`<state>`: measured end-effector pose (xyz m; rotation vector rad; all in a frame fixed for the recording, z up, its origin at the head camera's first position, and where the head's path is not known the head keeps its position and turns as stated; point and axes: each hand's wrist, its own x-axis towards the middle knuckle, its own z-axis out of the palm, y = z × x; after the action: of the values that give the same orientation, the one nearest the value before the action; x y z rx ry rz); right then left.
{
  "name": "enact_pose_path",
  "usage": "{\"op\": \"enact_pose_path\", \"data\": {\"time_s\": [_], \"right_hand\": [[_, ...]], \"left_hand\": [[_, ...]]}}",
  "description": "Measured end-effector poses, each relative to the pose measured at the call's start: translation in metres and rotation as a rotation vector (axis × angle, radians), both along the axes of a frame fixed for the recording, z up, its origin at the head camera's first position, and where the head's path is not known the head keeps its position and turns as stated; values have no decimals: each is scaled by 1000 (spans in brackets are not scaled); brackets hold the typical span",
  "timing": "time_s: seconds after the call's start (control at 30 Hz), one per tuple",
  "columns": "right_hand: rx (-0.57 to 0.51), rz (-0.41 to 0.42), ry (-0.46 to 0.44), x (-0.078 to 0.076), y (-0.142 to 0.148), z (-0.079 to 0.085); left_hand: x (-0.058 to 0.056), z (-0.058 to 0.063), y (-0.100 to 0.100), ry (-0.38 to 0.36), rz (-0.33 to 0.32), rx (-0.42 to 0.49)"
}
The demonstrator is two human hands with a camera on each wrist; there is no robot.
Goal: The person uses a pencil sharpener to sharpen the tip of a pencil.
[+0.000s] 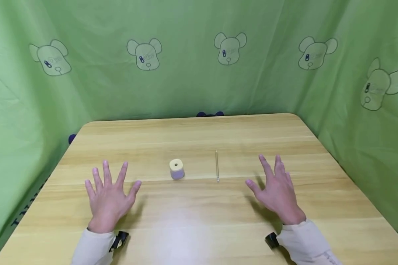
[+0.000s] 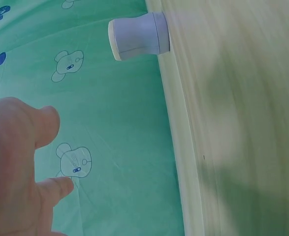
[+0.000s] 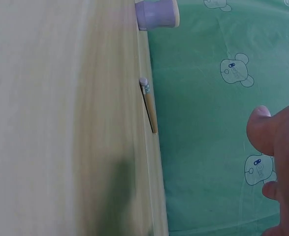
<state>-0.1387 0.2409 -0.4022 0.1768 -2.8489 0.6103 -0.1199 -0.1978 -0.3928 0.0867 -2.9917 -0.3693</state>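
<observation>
A small purple pencil sharpener (image 1: 177, 173) with a cream top and a round hole in it stands upright near the middle of the table. To its right lies a thin wooden pencil (image 1: 217, 166), pointing away from me; the right wrist view shows its pale eraser and metal ferrule at the near end (image 3: 144, 82). My left hand (image 1: 109, 200) is held over the table left of the sharpener, fingers spread and holding nothing. On the other side, my right hand (image 1: 275, 191) hovers right of the pencil, fingers extended, its shadow on the wood below.
The light wooden table (image 1: 185, 224) has rounded far corners. Green curtains (image 1: 185, 88) printed with bear heads hang close behind it and along both sides. Each wrist, in a pale sleeve, carries a small black camera (image 1: 119, 240).
</observation>
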Motion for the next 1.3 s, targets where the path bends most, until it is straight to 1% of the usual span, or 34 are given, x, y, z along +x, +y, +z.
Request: {"op": "enact_pose_path", "data": {"time_s": [0.13,0.3,0.4,0.6,0.77,0.83,0.97,1.13,1.23,1.3], "right_hand": [[-18,12,4,-4,1,1],[15,-1,32,-6,4,0],[20,8,6,-10,5,3],[-13,52,-92,-21,9,4],[-74,89,-96,-30,10,3],[-94,100,-105,-34,10,4],[-106,105,-163,-40,8,6],[-109,111,-205,-50,6,9],[-130,125,-208,-57,4,8],[-147,138,-219,-62,2,7]], "left_hand": [[-1,2,0,33,-9,19],[-4,3,0,58,-32,49],[-7,4,0,60,-48,66],[-14,1,3,53,-86,86],[-18,-4,7,32,-152,111],[-21,-6,9,28,-181,137],[-28,-10,12,19,-232,221],[-39,-13,16,-6,-289,323],[-46,-15,19,-18,-313,369],[-50,-16,20,-33,-318,383]]}}
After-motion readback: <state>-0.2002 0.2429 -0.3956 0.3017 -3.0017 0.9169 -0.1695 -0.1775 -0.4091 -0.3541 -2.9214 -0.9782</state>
